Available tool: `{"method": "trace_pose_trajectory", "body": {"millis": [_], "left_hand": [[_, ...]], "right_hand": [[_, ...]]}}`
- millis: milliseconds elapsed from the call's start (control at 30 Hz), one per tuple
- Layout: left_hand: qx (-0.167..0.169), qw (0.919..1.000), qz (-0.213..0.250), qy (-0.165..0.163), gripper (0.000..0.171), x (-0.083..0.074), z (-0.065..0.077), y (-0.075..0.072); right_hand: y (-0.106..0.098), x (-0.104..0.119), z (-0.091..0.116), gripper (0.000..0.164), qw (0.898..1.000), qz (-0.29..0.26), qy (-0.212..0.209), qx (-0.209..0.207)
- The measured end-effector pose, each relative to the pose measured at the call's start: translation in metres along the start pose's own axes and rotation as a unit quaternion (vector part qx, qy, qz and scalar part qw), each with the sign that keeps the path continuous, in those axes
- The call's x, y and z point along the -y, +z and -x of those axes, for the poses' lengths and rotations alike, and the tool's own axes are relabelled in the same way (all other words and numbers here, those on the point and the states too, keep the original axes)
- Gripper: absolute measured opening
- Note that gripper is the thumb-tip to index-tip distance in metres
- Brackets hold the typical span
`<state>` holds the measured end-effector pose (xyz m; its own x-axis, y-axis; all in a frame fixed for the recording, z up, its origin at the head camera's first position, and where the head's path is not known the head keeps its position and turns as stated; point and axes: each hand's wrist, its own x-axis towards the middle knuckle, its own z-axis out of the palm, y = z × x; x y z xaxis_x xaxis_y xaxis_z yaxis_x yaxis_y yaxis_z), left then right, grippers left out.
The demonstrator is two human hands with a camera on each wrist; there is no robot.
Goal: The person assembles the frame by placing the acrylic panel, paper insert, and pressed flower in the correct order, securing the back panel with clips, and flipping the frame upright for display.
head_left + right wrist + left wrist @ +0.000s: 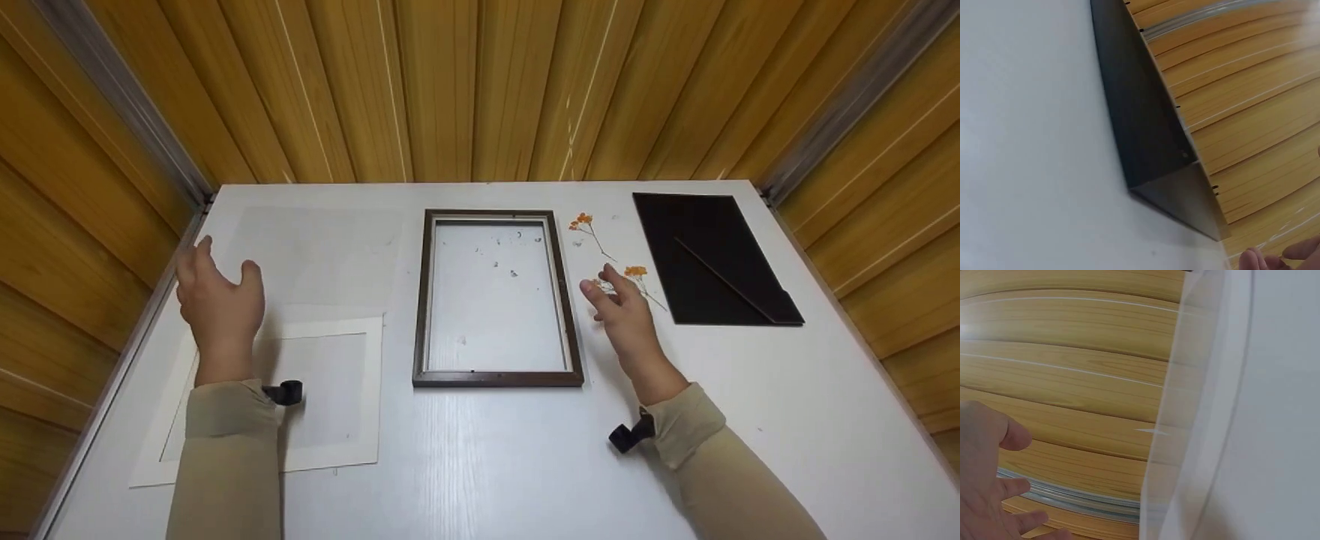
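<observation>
My left hand (223,304) is raised at the table's left, thumb and fingers spread with nothing between them. It overlaps a clear sheet (322,251) and a white mat board (371,390) in the head view. The left wrist view shows the same hand (982,478) beside the mat's edge (1233,382). A dark picture frame (421,300) lies in the middle, between both hands. Just right of it my right hand (628,322) is loosely bent and holds nothing, partly covering one orange dried flower (636,271). Another flower sprig (581,220) lies farther back.
A black frame backing (712,225) with its stand leg (724,281) lies at the back right. Small dark bits (513,273) show within the frame's opening. Wood-patterned walls (480,90) enclose the white table (480,465) at the back and sides.
</observation>
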<state>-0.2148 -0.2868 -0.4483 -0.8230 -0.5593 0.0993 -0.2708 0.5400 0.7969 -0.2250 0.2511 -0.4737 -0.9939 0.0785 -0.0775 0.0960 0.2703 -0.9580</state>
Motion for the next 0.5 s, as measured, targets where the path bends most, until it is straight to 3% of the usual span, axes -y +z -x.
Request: {"method": "trace_pose_trajectory", "body": {"millis": [233,500], "left_hand": [[0.028,0.9993,-0.018,-0.014,0.077,0.021,-0.008,0.006],[0.073,0.9951,-0.064,-0.015,0.079,0.033,-0.03,-0.004]], "right_hand": [[0.004,-0.019,0.003,0.081,0.998,-0.028,0.033,0.035],[0.01,-0.022,0.002,0.072,0.998,0.04,0.017,0.055]]}}
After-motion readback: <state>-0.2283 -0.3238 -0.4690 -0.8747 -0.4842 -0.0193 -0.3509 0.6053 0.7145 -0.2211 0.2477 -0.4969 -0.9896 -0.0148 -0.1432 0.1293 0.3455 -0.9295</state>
